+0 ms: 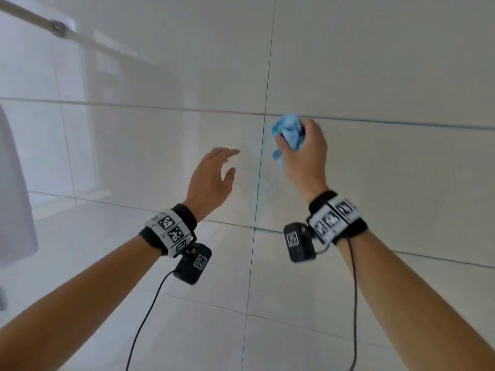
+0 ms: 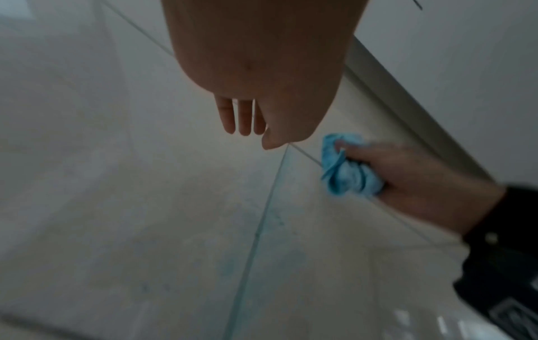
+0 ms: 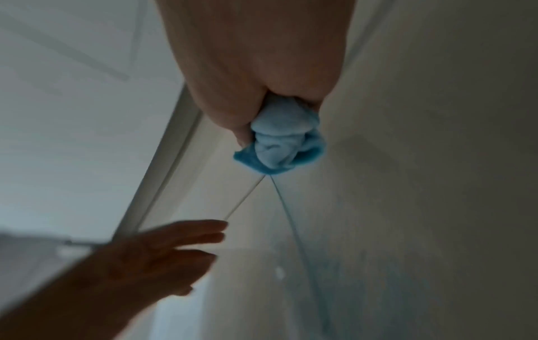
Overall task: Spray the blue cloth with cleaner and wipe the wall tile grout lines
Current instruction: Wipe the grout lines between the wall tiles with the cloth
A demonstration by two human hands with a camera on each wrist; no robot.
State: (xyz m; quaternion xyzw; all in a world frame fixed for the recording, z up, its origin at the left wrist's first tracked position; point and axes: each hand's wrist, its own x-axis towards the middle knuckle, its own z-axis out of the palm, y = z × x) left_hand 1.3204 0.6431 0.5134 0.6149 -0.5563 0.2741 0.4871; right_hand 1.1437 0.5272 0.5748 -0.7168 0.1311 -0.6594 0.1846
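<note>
My right hand [image 1: 302, 151] grips a bunched blue cloth [image 1: 288, 132] against the pale tiled wall, right where the horizontal grout line [image 1: 401, 123] meets the vertical grout line [image 1: 261, 170]. The cloth [image 3: 279, 147] bulges out of my fist in the right wrist view and shows beside the grout crossing as cloth [image 2: 346, 168] in the left wrist view. A faint blue tint runs down the vertical grout line [image 2: 262, 220]. My left hand [image 1: 214, 175] hovers to the left of that line, fingers straight and spread, holding nothing. No spray bottle is in view.
A metal rail [image 1: 67, 33] crosses the upper left corner. A white towel or fabric [image 1: 13, 196] hangs at the left edge. Large glossy tiles [image 1: 375, 62] fill the wall all round both hands.
</note>
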